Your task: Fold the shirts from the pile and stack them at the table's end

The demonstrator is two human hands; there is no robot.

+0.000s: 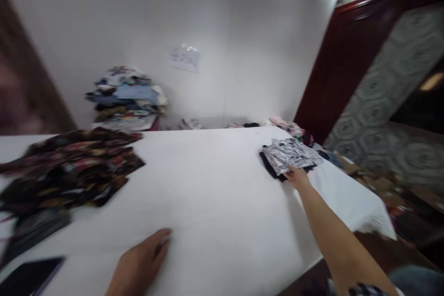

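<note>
My right hand [295, 176] reaches far out to the right, with its fingers closed on the near edge of a folded grey-and-white patterned garment [289, 152]. That garment lies on top of a black folded piece [268, 165], whose edge shows beneath it. Close to me, my left hand [142, 261] is by the white tabletop [215, 203], its fingers curled together and slightly blurred. No cloth shows in it. A dark, multicoloured patterned garment [76, 166] is spread out on the left side of the table.
A dark phone-like device [33, 275] lies at the near left corner. Beyond the table, a tall pile of clothes [126, 97] stands against the white wall. More clothes [286, 125] lie past the far right edge. Brown boxes [381, 185] are low on the right.
</note>
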